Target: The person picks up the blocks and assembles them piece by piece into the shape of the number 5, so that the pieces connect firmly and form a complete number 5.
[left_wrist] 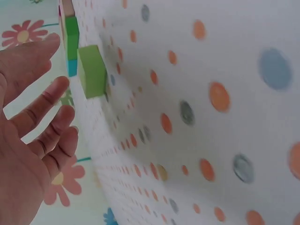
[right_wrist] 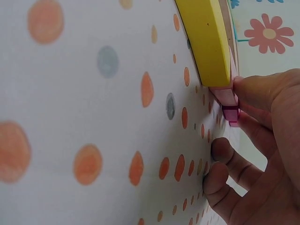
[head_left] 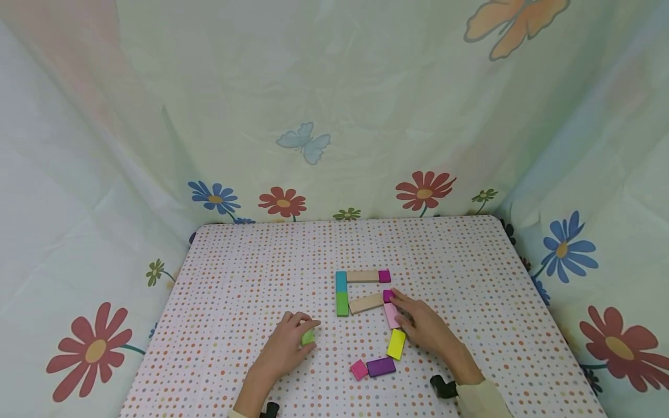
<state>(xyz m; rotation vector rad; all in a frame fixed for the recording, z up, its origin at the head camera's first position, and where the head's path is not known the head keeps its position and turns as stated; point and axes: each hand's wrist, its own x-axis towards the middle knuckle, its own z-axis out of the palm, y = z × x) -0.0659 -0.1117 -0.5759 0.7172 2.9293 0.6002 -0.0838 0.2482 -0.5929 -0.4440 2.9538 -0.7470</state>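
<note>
My left hand (head_left: 286,345) hovers around a light green block (head_left: 308,337) on the table. In the left wrist view its fingers are relaxed and apart from that light green block (left_wrist: 92,71). My right hand (head_left: 428,328) is at the right side of a row of blocks. Its index fingertip touches a small magenta block (head_left: 387,296), and its thumb is against the light pink block (head_left: 391,316) below. The other fingers lie loosely bent near the tabletop in the right wrist view. A yellow block (head_left: 396,345) adjoins the pink one.
A blue block (head_left: 341,281), a green block (head_left: 342,304), two wooden blocks (head_left: 363,277) and another magenta block (head_left: 384,276) continue the outline. Nearer lie a purple block (head_left: 381,367) and a hot pink block (head_left: 359,370). The dotted tabletop (head_left: 251,273) meets flowered curtains (head_left: 345,174).
</note>
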